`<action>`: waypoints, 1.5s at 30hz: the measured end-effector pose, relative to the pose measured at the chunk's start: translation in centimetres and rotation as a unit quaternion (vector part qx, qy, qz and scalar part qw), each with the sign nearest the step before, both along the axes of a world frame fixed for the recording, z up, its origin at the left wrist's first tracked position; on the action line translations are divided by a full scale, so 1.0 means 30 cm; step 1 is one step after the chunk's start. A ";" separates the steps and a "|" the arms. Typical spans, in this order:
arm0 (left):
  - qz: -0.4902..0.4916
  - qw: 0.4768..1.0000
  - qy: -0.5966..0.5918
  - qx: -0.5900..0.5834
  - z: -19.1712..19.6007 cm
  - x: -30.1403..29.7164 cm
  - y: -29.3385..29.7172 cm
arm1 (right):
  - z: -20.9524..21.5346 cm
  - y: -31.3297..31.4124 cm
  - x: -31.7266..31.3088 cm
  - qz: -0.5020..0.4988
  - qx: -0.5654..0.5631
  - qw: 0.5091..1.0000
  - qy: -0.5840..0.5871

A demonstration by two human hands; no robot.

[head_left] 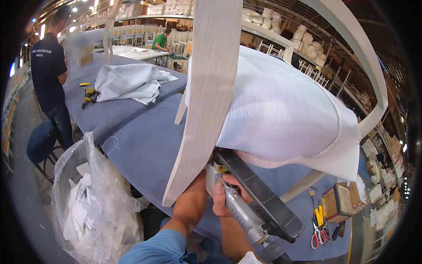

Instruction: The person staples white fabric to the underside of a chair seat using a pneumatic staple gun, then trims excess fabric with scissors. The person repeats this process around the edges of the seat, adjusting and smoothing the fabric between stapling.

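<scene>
A pale wooden chair stands over the blue-grey table, its broad leg [206, 83] rising in front of me. White woven fabric [272, 110] wraps the chair's seat, and a loose flap of it hangs at the right. My right hand [221, 200] is closed round a pneumatic staple gun [241, 207] with a long black magazine. The gun's nose is at the fabric's lower edge, beside the leg; whether it touches cannot be made out. My left hand [198, 187] reaches in behind the lower leg, close to the gun's nose, and its fingers are hidden.
A clear plastic bag [94, 207] of white scraps stands at lower left. Crumpled white fabric [127, 81] and a yellow drill [89, 97] lie farther back. Scissors [317, 235], yellow-handled tools and a cardboard box [340, 200] are at right. Two people work beyond, one by the table's far left.
</scene>
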State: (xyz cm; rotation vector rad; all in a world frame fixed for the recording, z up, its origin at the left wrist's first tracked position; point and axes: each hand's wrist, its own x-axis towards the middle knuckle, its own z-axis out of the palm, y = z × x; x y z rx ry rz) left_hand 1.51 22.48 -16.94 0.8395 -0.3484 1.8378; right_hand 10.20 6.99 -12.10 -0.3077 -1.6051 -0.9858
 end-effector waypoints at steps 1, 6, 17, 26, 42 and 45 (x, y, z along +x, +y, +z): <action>0.006 1.000 0.004 -0.004 0.001 -0.010 0.000 | 0.013 0.002 -0.008 0.007 -0.009 1.000 -0.004; 0.007 1.000 0.014 -0.012 0.020 0.000 -0.033 | -0.042 -0.045 -0.061 0.201 -0.249 0.923 0.213; -0.008 0.999 0.029 -0.038 0.028 0.020 -0.060 | 0.031 -0.010 0.002 0.236 -0.261 0.930 0.110; -0.112 0.978 0.088 -0.156 -0.070 0.008 -0.205 | -0.091 -0.110 0.050 0.088 -0.245 0.960 0.105; 0.514 0.736 0.437 -0.056 0.390 -0.269 -0.517 | -0.076 -0.124 0.004 0.449 -0.415 0.748 0.259; 0.572 0.704 0.418 -0.035 0.391 -0.227 -0.478 | -0.054 -0.097 -0.024 0.506 -0.422 0.708 0.254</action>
